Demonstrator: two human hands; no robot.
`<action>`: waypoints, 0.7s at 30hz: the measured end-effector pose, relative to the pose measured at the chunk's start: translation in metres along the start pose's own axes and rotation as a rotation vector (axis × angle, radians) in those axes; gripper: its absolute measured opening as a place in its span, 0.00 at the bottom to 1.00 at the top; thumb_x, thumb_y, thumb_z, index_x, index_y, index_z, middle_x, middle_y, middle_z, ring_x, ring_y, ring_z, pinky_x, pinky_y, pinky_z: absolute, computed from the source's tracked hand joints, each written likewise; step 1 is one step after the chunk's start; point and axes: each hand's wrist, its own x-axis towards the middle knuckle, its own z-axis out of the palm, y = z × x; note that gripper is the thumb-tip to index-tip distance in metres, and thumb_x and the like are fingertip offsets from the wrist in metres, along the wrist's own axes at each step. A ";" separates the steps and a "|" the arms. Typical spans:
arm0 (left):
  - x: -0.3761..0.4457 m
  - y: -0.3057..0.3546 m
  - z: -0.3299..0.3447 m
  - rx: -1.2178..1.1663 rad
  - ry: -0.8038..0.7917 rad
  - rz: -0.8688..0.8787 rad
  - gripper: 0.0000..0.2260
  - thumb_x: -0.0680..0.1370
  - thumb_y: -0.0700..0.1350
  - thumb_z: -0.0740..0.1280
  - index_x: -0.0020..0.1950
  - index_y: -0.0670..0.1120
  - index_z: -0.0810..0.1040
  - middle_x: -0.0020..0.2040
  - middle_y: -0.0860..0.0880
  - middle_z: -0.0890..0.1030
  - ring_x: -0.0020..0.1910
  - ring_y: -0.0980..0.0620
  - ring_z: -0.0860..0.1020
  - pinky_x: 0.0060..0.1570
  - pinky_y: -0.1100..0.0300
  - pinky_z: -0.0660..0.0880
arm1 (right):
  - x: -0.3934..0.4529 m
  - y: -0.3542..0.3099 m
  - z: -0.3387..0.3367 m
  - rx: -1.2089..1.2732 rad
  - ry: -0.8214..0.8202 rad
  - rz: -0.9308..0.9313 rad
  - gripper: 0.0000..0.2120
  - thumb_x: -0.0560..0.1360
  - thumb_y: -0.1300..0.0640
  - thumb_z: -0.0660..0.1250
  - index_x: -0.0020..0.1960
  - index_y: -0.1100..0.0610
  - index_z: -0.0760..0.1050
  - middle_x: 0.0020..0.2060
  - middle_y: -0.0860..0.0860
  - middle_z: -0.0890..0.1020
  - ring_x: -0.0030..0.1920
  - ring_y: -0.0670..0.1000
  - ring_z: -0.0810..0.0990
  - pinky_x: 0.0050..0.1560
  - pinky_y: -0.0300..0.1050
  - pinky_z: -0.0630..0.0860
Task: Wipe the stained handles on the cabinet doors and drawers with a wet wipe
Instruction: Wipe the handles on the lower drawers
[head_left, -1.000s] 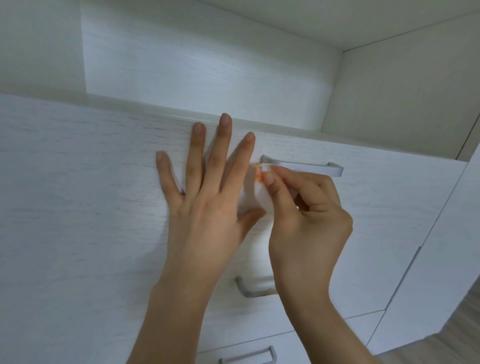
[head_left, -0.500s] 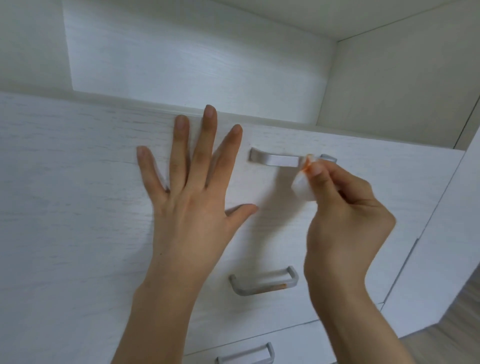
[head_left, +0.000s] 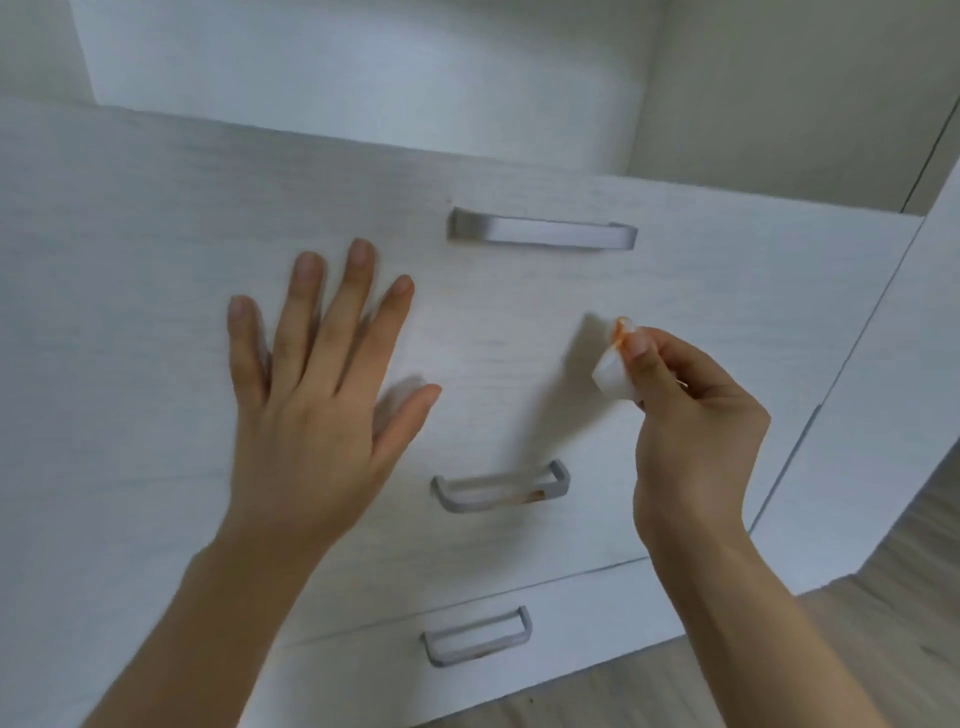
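Note:
My right hand (head_left: 691, 415) pinches a folded white wet wipe (head_left: 613, 376) with an orange smear at its top, held in the air in front of the white drawer front (head_left: 675, 291). The top silver handle (head_left: 543, 231) looks free of stain and lies above and left of the wipe. The middle handle (head_left: 501, 488) carries an orange-brown stain near its right end. A third handle (head_left: 475, 636) sits on the lowest drawer. My left hand (head_left: 317, 395) lies with fingers spread over the drawer front, left of the handles.
An open white shelf recess (head_left: 363, 78) runs above the drawers. A tall white cabinet panel (head_left: 883, 364) stands to the right. Wood-look floor (head_left: 909, 597) shows at the lower right.
My right hand has dropped down and right, away from the top handle, taking the wipe with it. My left hand has slid lower on the drawer front. The view has tilted down.

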 end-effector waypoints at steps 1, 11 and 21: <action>-0.012 0.001 -0.001 -0.020 -0.025 0.006 0.27 0.83 0.60 0.48 0.76 0.45 0.59 0.77 0.44 0.57 0.76 0.42 0.52 0.73 0.44 0.41 | -0.006 0.009 -0.007 -0.024 -0.013 0.018 0.02 0.72 0.55 0.72 0.41 0.51 0.83 0.35 0.45 0.84 0.38 0.39 0.79 0.44 0.32 0.76; -0.102 0.009 0.015 0.046 -0.226 0.052 0.29 0.82 0.61 0.47 0.78 0.44 0.55 0.78 0.44 0.54 0.77 0.44 0.46 0.73 0.41 0.42 | -0.048 0.078 -0.034 -0.324 0.012 -0.069 0.07 0.73 0.53 0.70 0.41 0.42 0.78 0.42 0.45 0.80 0.40 0.43 0.76 0.48 0.41 0.75; -0.104 0.028 0.037 0.001 -0.147 -0.061 0.31 0.82 0.61 0.46 0.77 0.41 0.51 0.75 0.40 0.49 0.76 0.41 0.42 0.68 0.33 0.39 | -0.053 0.090 -0.030 -0.176 0.012 0.060 0.02 0.72 0.55 0.72 0.42 0.49 0.83 0.40 0.45 0.84 0.39 0.41 0.77 0.45 0.36 0.75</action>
